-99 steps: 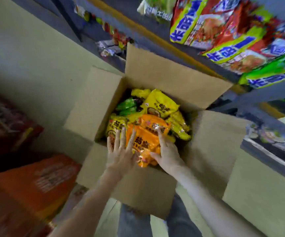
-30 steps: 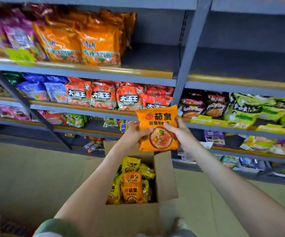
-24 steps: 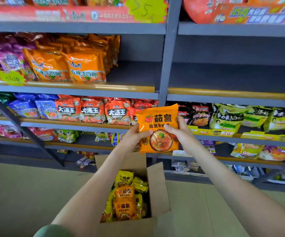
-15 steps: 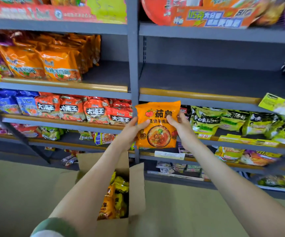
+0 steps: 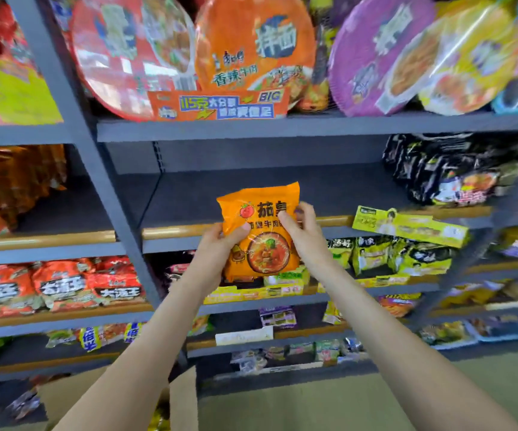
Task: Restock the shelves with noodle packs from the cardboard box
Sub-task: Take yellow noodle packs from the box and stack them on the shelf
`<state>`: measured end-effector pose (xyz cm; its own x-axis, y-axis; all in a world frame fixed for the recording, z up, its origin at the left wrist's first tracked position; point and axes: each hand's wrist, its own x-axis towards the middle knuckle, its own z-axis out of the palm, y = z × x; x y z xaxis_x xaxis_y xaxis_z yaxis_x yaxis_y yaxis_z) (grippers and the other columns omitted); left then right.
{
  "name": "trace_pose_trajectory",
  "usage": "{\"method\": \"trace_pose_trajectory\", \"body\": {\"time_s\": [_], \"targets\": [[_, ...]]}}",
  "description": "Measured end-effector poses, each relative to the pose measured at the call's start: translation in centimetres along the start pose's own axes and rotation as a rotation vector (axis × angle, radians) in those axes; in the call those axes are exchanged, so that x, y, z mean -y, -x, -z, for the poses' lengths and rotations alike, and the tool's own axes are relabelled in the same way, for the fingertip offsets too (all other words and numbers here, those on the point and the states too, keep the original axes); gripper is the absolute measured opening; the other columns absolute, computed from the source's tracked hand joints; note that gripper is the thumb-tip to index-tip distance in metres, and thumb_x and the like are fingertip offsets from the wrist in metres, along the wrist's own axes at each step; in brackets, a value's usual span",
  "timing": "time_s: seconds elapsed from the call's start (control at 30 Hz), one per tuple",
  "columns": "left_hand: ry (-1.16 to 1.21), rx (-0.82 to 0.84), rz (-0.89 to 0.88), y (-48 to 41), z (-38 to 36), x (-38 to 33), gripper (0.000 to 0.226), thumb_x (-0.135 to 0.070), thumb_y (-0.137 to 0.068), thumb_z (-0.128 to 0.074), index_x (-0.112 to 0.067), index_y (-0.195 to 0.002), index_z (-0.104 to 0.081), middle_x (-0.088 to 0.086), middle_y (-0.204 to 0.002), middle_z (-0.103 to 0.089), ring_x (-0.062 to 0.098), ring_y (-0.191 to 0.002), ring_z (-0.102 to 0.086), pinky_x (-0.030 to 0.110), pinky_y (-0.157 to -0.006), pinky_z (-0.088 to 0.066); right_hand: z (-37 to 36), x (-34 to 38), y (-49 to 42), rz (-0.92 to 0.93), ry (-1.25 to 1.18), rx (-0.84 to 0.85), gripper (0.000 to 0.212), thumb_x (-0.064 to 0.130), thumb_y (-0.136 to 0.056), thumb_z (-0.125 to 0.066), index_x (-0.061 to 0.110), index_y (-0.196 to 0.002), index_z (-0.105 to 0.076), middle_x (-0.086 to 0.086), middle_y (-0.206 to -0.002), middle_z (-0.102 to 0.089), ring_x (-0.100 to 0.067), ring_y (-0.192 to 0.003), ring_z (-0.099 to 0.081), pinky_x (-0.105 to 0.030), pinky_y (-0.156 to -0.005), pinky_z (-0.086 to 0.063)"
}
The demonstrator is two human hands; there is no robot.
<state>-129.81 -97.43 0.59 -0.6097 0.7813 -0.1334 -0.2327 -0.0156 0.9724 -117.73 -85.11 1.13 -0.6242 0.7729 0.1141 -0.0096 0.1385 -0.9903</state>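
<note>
A brown cardboard box (image 5: pixel 183 399) is sitting open at the bottom left of the frame, one flap standing upright, with a sliver of yellow noodle packs (image 5: pixel 159 420) showing inside it. At the centre of the frame a person is holding up an orange plastic noodle pack printed with a tomato and a bowl of soup (image 5: pixel 261 234), upright and facing the camera, in front of the lip of a dark grey metal shelf (image 5: pixel 282 194) whose deck is lying bare behind it. The left hand (image 5: pixel 217 248) is gripping the pack's left edge, thumb pressing on the front and fingers hidden behind. The right hand (image 5: pixel 304 236) is pinching the right edge, thumb on the print and fingertips curling over the side. On the same shelf, at the right of the frame, black noodle packs (image 5: pixel 450 172) are standing in a row. Round noodle bowls in red, orange and purple (image 5: pixel 251 51) are crowding the tier above, red packs (image 5: pixel 55 284) are filling the lower left tier, and green-and-black packs (image 5: pixel 388 253) are lining the tier below the hands. A pale green floor (image 5: pixel 376 399) is running along the foot of the shelving.
</note>
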Motion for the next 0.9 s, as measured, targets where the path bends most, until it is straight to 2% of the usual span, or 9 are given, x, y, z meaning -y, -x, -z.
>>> {"method": "trace_pose_trajectory", "body": {"time_s": [0.13,0.27,0.43,0.5,0.6,0.67,0.73,0.8,0.9], "targets": [[0.018,0.025,-0.013,-3.1,-4.5,-1.4,0.037,-0.027,-0.087,-0.068,-0.009,-0.118,-0.056,0.012,-0.105,-0.071,0.028,-0.089,-0.071,0.046,-0.075,-0.059,4.2,0.1,-1.5,0.072,0.153,-0.130,0.067,0.035,-0.090,-0.062,0.019,-0.142,-0.024,0.006,-0.112,-0.048,-0.008,-0.099,-0.053,-0.014,-0.071,-0.044],[0.054,0.108,0.028,-5.7,-8.8,-2.2,0.041,-0.028,-0.086,-0.070,-0.009,-0.120,-0.057,0.013,-0.107,-0.071,0.031,-0.094,-0.070,0.055,-0.080,-0.055,9.1,0.2,-2.7,0.080,0.271,-0.015,0.087,0.032,-0.081,-0.074,0.028,-0.145,-0.015,0.001,-0.132,-0.039,-0.016,-0.118,-0.048,-0.034,-0.093,-0.048],[0.059,0.110,0.079,-8.1,-12.8,-2.2,0.037,-0.025,-0.088,-0.068,-0.003,-0.117,-0.060,0.015,-0.104,-0.071,0.030,-0.089,-0.070,0.043,-0.070,-0.058,12.5,-0.2,-5.3,0.110,0.499,0.021,0.107,0.050,-0.066,-0.079,0.042,-0.146,-0.009,-0.001,-0.141,-0.036,-0.026,-0.132,-0.035,-0.050,-0.106,-0.035],[0.066,0.074,0.091,-9.3,-14.6,-2.3,0.035,-0.026,-0.089,-0.067,-0.006,-0.117,-0.059,0.015,-0.104,-0.071,0.030,-0.087,-0.070,0.041,-0.065,-0.058,14.2,-0.3,-7.0,0.130,0.636,0.052,0.106,0.043,-0.071,-0.079,0.045,-0.147,-0.005,-0.007,-0.140,-0.035,-0.032,-0.132,-0.028,-0.050,-0.107,-0.029],[-0.060,-0.015,0.067,-11.2,-17.1,-2.6,0.036,-0.033,-0.089,-0.067,-0.010,-0.115,-0.058,0.009,-0.103,-0.069,0.024,-0.083,-0.067,0.035,-0.059,-0.055,16.3,-0.3,-9.0,0.181,0.700,0.099,0.106,0.037,-0.075,-0.078,0.046,-0.148,-0.001,-0.010,-0.137,-0.034,-0.029,-0.130,-0.025,-0.043,-0.101,-0.026],[-0.168,-0.091,-0.009,-12.3,-18.6,-2.6,0.035,-0.037,-0.088,-0.066,-0.013,-0.110,-0.056,0.008,-0.107,-0.067,0.023,-0.086,-0.065,0.040,-0.068,-0.056,17.4,-0.6,-10.4,0.233,0.712,0.112,0.107,0.037,-0.076,-0.077,0.047,-0.147,0.003,-0.010,-0.138,-0.033,-0.029,-0.130,-0.024,-0.039,-0.098,-0.025],[-0.374,-0.227,-0.140,-13.6,-19.9,-2.3,0.042,-0.042,-0.088,-0.064,-0.012,-0.115,-0.050,0.008,-0.117,-0.061,0.028,-0.102,-0.061,0.044,-0.086,-0.052,18.4,-0.7,-12.0,0.263,0.728,0.115,0.106,0.034,-0.079,-0.076,0.046,-0.148,0.003,-0.012,-0.140,-0.030,-0.030,-0.131,-0.022,-0.038,-0.098,-0.024],[-0.542,-0.368,-0.248,-14.6,-21.1,-2.0,0.057,-0.041,-0.090,-0.061,-0.010,-0.132,-0.037,0.012,-0.125,-0.056,0.033,-0.110,-0.056,0.043,-0.091,-0.049,19.2,-0.6,-13.6,0.265,0.739,0.131,0.100,0.029,-0.083,-0.072,0.047,-0.148,0.002,-0.015,-0.143,-0.025,-0.030,-0.134,-0.018,-0.042,-0.105,-0.023],[-0.610,-0.307,-0.315,-16.6,-22.2,-1.1,0.090,-0.037,-0.088,-0.062,-0.017,-0.150,0.000,0.017,-0.132,-0.052,0.037,-0.115,-0.054,0.045,-0.096,-0.046,20.0,-1.0,-16.0,0.283,0.798,0.156,0.092,0.028,-0.088,-0.067,0.048,-0.147,0.001,-0.017,-0.145,-0.022,-0.033,-0.136,-0.015,-0.046,-0.110,-0.019]]}}
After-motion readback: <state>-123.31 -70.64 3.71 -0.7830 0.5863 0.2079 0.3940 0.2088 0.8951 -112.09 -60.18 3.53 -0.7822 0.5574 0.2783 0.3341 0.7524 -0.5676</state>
